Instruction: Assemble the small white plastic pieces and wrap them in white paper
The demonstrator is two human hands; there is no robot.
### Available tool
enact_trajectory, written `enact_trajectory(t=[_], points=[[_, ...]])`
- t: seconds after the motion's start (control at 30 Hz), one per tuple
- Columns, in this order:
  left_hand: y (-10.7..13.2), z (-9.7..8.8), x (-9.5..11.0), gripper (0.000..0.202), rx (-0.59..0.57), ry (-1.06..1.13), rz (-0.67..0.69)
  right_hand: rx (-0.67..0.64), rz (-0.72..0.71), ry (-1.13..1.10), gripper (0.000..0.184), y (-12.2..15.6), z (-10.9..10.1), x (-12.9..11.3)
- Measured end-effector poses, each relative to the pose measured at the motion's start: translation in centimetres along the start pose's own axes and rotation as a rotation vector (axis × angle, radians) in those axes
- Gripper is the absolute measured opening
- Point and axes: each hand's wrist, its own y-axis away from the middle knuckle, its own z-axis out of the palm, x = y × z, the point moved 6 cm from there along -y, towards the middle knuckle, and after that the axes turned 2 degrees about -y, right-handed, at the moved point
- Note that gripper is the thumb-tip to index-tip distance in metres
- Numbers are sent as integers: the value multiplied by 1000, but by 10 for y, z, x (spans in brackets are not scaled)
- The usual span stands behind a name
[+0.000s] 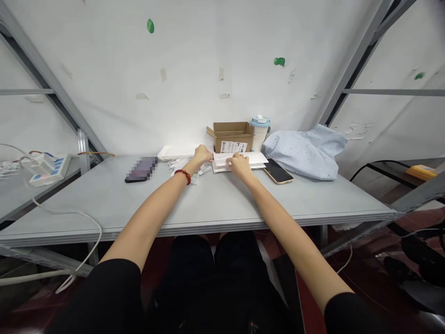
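A flat stack of white boxes lies at the far side of the grey table, in front of an open cardboard box. My left hand, with a red bead bracelet on its wrist, is closed on the stack's left end. My right hand grips the front edge of the stack with its fingers curled. Small white parts and cables lie just left of my left hand.
A dark phone lies to the left and another phone to the right of the stack. A lidded cup and a light blue cloth sit at the back right. A power strip rests on the left table.
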Motion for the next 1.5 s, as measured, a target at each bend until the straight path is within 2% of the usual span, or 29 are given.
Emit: enact_trajectory(t=[0.03, 0.13, 0.2, 0.33, 0.43, 0.57, 0.77, 0.9, 1.03, 1.2, 1.3, 1.4, 1.5], points=[[-2, -5, -1, 18, 7, -176, -24, -22, -9, -4, 36, 0, 0, -1], [-8, -22, -1, 29, 49, -337, 17, -51, -34, -16, 39, 0, -1, -3], [-12, -29, -1, 34, 38, -526, 82, -53, -45, -23, 39, -1, 0, -4], [-17, -34, -10, 36, -6, -693, 100, -55, -62, -26, 38, -1, 0, -5], [-20, -32, -15, 33, -11, -719, 99, -67, -83, -30, 39, 0, -2, -8], [-22, -31, -15, 35, 44, -755, 102, -81, -109, -52, 39, 2, -4, -11], [-20, -25, -13, 35, -57, -787, 83, -72, -134, -78, 42, 2, -4, -13], [-18, -25, -12, 31, -78, -794, 114, -81, -122, -85, 40, 2, -3, -15], [-19, -28, -14, 32, -34, -752, 98, -103, -120, -74, 39, 5, -4, -18], [-20, -38, -8, 33, 78, -683, 125, -99, -131, -72, 39, 7, -5, -19], [-9, -44, -1, 34, 151, -637, 159, -96, -149, -84, 33, 7, -3, -19], [15, -49, 2, 34, 250, -586, 170, -71, -146, -106, 24, 6, -1, -19], [43, -50, 4, 32, 303, -578, 182, -4, -123, -138, 34, 7, -2, -18]])
